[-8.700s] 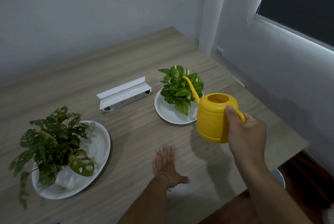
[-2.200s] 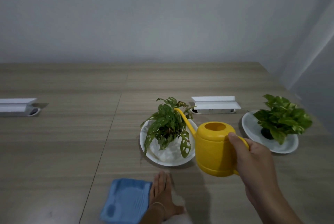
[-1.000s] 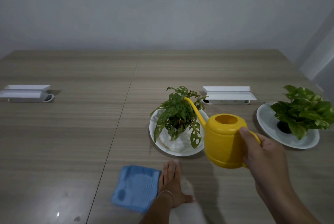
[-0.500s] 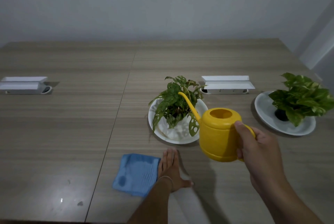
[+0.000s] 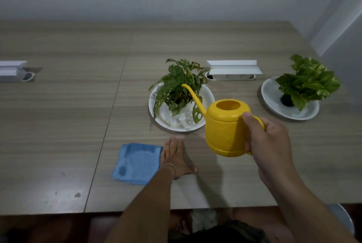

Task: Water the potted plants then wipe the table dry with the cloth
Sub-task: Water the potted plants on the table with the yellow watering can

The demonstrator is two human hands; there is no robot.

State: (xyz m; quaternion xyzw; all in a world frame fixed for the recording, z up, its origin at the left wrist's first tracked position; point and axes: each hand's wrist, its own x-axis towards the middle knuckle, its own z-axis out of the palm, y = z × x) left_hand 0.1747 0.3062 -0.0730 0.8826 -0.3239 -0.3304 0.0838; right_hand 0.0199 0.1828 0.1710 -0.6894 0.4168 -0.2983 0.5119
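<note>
While right hand (image 5: 269, 142) grips watering can (image 5: 227, 128) handle beside holey-leaf plant (image 5: 179, 88), left hand (image 5: 175, 157) rests flat, fingers straight, touching cloth (image 5: 137, 161).

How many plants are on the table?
2. The holey-leaf plant sits on a white plate in the middle, by the watering can's spout. The other plant sits on a plate at far right.

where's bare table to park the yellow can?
Bare: the wide stretch left of the seam, between the blue cloth and the far-left socket box; also the front right, below the right plate. Crowded: around the centre plate, left hand and cloth.
</note>
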